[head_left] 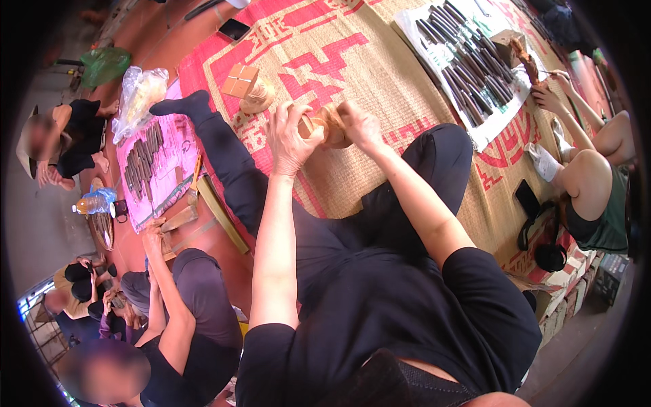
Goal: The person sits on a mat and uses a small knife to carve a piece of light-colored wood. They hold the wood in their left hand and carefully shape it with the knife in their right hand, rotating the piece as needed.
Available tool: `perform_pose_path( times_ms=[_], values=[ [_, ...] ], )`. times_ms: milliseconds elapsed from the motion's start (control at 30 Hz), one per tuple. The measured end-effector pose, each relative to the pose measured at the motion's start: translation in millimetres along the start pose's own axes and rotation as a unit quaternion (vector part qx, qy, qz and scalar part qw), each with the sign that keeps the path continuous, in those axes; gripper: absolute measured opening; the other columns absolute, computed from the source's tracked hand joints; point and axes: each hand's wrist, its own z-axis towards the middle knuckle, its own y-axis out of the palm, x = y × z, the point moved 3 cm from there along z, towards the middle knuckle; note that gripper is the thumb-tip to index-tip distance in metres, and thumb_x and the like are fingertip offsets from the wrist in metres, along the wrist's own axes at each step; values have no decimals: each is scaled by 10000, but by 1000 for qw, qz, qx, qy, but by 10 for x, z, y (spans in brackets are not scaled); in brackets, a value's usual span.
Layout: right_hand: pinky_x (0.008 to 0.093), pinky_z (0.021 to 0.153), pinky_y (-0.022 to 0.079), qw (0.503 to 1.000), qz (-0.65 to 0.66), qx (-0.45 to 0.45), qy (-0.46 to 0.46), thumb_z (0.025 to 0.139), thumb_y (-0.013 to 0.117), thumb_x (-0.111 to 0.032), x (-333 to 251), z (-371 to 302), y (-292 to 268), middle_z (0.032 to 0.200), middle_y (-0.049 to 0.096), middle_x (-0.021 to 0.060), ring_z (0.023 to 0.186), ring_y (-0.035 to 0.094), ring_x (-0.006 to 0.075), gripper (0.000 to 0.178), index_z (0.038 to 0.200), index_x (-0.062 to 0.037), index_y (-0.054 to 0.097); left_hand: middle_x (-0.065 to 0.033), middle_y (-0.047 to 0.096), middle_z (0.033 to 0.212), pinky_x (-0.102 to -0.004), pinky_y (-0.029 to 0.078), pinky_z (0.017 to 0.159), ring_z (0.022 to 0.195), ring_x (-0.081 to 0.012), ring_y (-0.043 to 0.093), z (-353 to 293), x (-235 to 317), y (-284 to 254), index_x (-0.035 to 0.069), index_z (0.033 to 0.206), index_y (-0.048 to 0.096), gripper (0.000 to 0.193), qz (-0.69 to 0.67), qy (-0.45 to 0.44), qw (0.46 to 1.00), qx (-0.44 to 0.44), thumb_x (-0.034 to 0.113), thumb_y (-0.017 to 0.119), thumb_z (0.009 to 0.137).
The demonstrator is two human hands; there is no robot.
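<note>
Over the mat in front of my lap, my two hands are at a rounded, light tan wooden piece [333,130]. My left hand [293,139] curls round its left side, thumb on the near side. On the other side my right hand [359,126] is closed against it with bent fingers. Whether a small tool sits in the right fingers cannot be made out. Just beyond my left hand stands another rounded wooden piece [258,97], and on it or against it rests an orange-brown box-like block [240,81] with a pale line across it.
A red-patterned woven mat [380,74] lies under me. At the far right, many dark-handled tools [475,64] lie on a white cloth [483,136]; more tools [144,159] are on a pink sheet [182,146] at left. Co-workers sit at both sides. A phone [234,29] lies far off.
</note>
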Motion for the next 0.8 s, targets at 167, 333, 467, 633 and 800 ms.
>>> perform_pose_path(
  times_ms=[167, 333, 467, 633, 800],
  values=[
    [458, 599, 535, 986, -126, -56, 93, 983, 475, -214, 545, 91, 253, 801, 703, 135, 675, 685, 355, 126, 1026, -152, 576, -43, 548, 1099, -430, 393, 913, 1053, -255, 537, 55, 80, -18, 195, 1020, 640, 410, 10, 25, 1000, 8, 322, 736, 642],
    [470, 692, 530, 999, -20, -6, 38, 944, 554, -250, 115, 64, -31, 897, 708, 145, 779, 686, 351, 148, 1056, -163, 592, -73, 550, 1121, -429, 401, 955, 1075, -284, 536, -37, -34, -50, 172, 1045, 642, 400, 0, -12, 1000, 5, 280, 721, 668],
    [483, 626, 524, 993, -6, 68, -95, 924, 510, -148, 96, -134, 169, 779, 683, 150, 703, 676, 359, 120, 1024, -129, 572, -74, 547, 1125, -435, 396, 948, 1074, -288, 535, 19, -25, -22, 169, 1046, 636, 403, -4, 1, 1000, 1, 296, 713, 671],
    [461, 694, 534, 998, -38, -3, 59, 913, 541, -170, 508, 122, 198, 903, 702, 135, 806, 687, 340, 153, 1044, -134, 610, -67, 551, 1109, -443, 386, 942, 1077, -282, 534, 57, 113, -26, 173, 1042, 634, 406, 11, 2, 1000, -8, 323, 711, 672],
    [465, 717, 534, 997, -53, -53, -29, 921, 534, -235, -16, -89, 164, 915, 700, 147, 820, 692, 335, 180, 1029, -111, 608, -57, 557, 1024, -439, 417, 874, 988, -278, 548, 87, 111, -6, 172, 1017, 631, 419, 22, 30, 999, 26, 322, 746, 643]
  ],
)
